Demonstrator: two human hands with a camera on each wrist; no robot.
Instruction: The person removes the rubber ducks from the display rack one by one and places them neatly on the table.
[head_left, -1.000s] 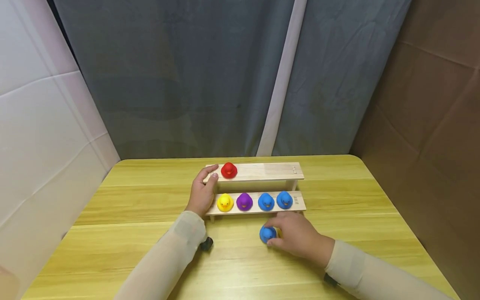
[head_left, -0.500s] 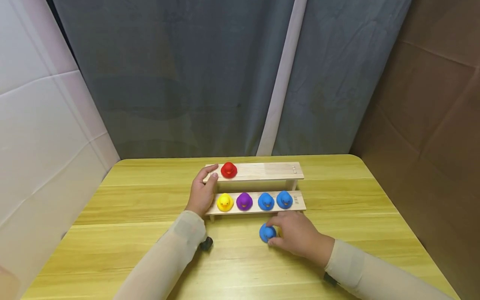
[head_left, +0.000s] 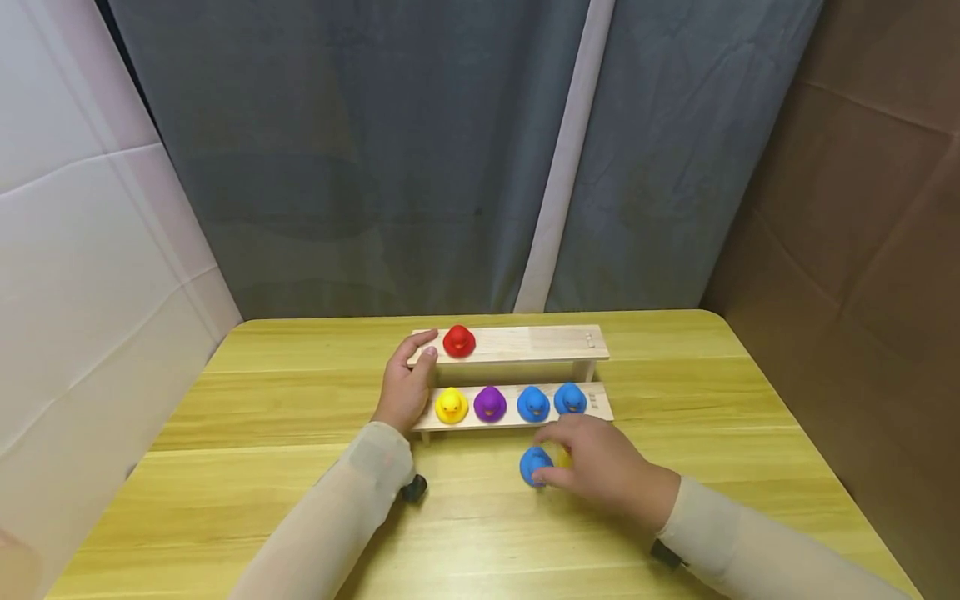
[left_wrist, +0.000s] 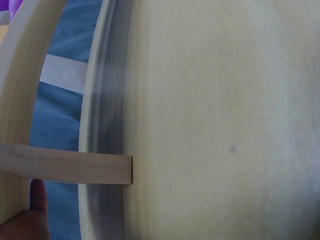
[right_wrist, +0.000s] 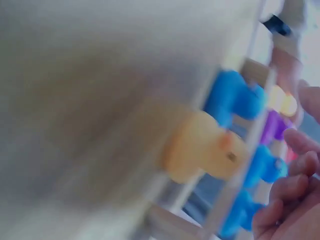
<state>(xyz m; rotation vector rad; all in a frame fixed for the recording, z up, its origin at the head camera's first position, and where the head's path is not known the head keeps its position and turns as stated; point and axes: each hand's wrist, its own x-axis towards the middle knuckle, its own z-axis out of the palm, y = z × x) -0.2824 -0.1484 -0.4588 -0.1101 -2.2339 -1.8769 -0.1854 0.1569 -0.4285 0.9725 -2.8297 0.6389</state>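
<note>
A two-tier wooden stand (head_left: 536, 343) is at the back of the table. My left hand (head_left: 403, 385) grips its left end, fingertips on the upper board and thumb at its front. In front of the stand, a blue rubber duck (head_left: 533, 467) sits on the table beside a yellow rubber duck (right_wrist: 197, 147), mostly hidden by my right hand in the head view. My right hand (head_left: 603, 462) is over this pair with fingers loosely bent. The right wrist view shows its fingers (right_wrist: 292, 186) apart from the yellow duck, holding nothing.
A red duck (head_left: 459, 342) stands on the upper board. Along the lower board (head_left: 602, 402) stand a yellow duck (head_left: 452, 406), a purple duck (head_left: 490, 404) and two blue ducks, one (head_left: 533, 404) beside the other (head_left: 570, 398). Grey curtain (head_left: 360, 167) hangs behind the table.
My right hand has loosened from around the ducks on the table and shifted slightly right, its fingers lifting off the blue one. The left hand stays on the stand.
</note>
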